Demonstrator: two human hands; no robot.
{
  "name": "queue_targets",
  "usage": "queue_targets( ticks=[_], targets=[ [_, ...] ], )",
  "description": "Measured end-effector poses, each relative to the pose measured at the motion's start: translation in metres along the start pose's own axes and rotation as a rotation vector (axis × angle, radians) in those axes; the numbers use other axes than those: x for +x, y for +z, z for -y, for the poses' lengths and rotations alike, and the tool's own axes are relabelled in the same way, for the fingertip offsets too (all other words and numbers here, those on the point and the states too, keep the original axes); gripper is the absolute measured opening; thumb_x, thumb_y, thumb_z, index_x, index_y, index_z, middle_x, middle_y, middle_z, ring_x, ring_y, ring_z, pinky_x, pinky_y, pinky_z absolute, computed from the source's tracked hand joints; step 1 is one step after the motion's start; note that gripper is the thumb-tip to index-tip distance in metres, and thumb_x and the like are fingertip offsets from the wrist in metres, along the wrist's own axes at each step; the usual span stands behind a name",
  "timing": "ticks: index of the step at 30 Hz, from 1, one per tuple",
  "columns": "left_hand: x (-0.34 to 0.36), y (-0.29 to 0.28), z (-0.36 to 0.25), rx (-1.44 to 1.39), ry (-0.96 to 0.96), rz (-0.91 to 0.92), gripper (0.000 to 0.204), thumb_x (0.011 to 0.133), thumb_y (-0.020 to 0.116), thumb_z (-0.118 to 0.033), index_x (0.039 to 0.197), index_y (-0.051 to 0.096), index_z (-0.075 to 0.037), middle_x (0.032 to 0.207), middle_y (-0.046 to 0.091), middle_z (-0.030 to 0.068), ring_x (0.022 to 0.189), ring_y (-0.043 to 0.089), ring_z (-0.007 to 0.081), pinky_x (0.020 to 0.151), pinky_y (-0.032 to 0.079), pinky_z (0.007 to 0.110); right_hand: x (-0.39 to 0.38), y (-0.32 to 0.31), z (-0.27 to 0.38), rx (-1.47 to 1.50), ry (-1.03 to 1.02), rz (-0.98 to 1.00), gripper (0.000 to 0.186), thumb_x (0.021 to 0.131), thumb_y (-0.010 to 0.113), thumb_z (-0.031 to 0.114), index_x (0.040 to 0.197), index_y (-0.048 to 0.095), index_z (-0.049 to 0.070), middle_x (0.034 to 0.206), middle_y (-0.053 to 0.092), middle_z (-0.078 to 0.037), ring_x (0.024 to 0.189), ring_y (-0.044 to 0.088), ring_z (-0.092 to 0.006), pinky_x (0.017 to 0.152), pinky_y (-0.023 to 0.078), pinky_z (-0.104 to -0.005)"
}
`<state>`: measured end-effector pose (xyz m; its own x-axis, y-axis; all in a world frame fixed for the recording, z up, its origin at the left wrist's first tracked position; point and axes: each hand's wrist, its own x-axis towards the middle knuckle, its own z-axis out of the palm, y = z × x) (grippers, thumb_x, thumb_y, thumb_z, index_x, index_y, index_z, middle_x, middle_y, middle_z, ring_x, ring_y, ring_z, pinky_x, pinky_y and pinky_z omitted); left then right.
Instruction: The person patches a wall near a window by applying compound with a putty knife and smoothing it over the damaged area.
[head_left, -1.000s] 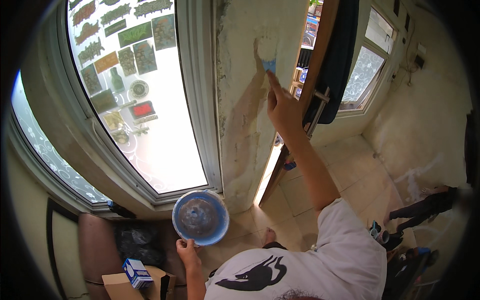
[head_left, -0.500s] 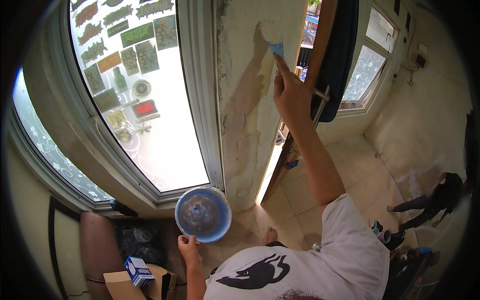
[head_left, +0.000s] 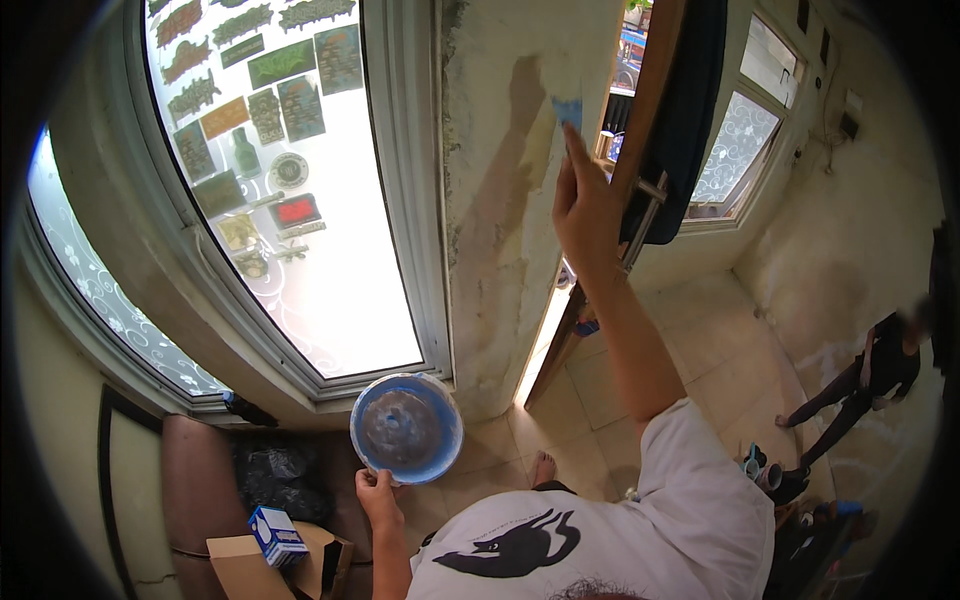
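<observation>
My right hand is raised at the wall strip between the window and the doorway. It grips a blue putty knife, index finger stretched along it, blade against or close to the wall. Patches of the wall there are brownish and uneven. Below, my left hand pinches the rim of a round blue basin. Grey smears coat the inside of the basin, which is held in front of me under the window's lower corner.
A bright window covered with stickers stands left of the wall strip. Right of it is an ajar door with a metal handle. An open cardboard box and a black plastic bag lie at lower left. Another person stands at right.
My right hand and the putty knife have moved slightly down and to the right along the wall. The left hand still holds the basin in place. The other person has shifted posture.
</observation>
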<state>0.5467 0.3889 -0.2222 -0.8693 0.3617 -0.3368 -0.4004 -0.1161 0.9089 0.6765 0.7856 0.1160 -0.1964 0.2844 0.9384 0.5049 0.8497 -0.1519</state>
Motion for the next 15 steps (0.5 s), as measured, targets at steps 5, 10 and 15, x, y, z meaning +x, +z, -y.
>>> queue_targets(
  ticks=[5,10,15],
  targets=[
    [-0.001,0.006,-0.001,0.007,0.002,-0.02,0.018,0.089,0.059,-0.001,0.103,0.047,-0.002,0.098,0.057,0.0091,0.083,0.064,0.0185,0.068,0.065,0.04,-0.011,0.015,-0.022,-0.053,-0.002,0.086,0.055,0.098,0.056,0.012,0.152,0.041,0.017,0.08,0.061,-0.013,0.063,0.065,-0.0283,0.056,0.053,-0.0416],
    [-0.004,0.008,-0.003,-0.017,-0.021,-0.025,0.018,0.089,0.059,0.0,0.102,0.047,-0.003,0.098,0.056,0.0089,0.083,0.064,0.0188,0.067,0.066,0.041,-0.085,0.016,-0.013,0.091,0.058,0.159,0.055,0.097,0.056,0.007,0.15,0.043,0.015,0.081,0.061,-0.013,0.069,0.065,-0.029,0.061,0.054,-0.0419],
    [-0.004,0.008,-0.006,-0.008,-0.017,-0.017,0.019,0.089,0.06,0.0,0.103,0.048,-0.003,0.098,0.056,0.0089,0.084,0.065,0.0192,0.067,0.066,0.041,-0.029,0.007,-0.021,0.097,0.009,-0.039,0.054,0.096,0.058,0.005,0.148,0.046,0.013,0.082,0.061,-0.014,0.073,0.065,-0.0288,0.063,0.054,-0.0402]
  ],
)
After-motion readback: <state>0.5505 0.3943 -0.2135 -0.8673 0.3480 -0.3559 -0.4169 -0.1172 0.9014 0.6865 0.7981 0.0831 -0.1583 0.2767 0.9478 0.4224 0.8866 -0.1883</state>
